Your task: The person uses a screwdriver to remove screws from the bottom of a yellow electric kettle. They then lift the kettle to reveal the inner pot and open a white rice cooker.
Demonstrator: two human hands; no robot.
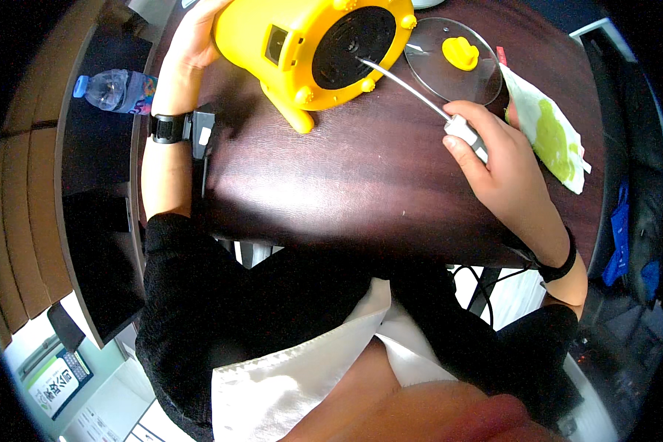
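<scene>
Right hand (504, 155) closed on slender, silvery, white-handled tool (412, 88), shaft pointing far-left to round black base (346, 44) of yellow plastic appliance (241, 44); left hand (197, 35) alongside, grip indeterminable.

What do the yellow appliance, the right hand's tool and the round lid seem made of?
Yellow appliance: likely satin plastic, with moulded knobs. Tool: shaft probably metal, brightly shining; handle perhaps plastic, pale and smooth. Round lid: glossy glass or clear plastic; the table shows through.

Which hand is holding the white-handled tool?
The right hand: its thumb and fingers grip the white-handled tool, whereas the left hand is against the side of the yellow appliance.
</scene>
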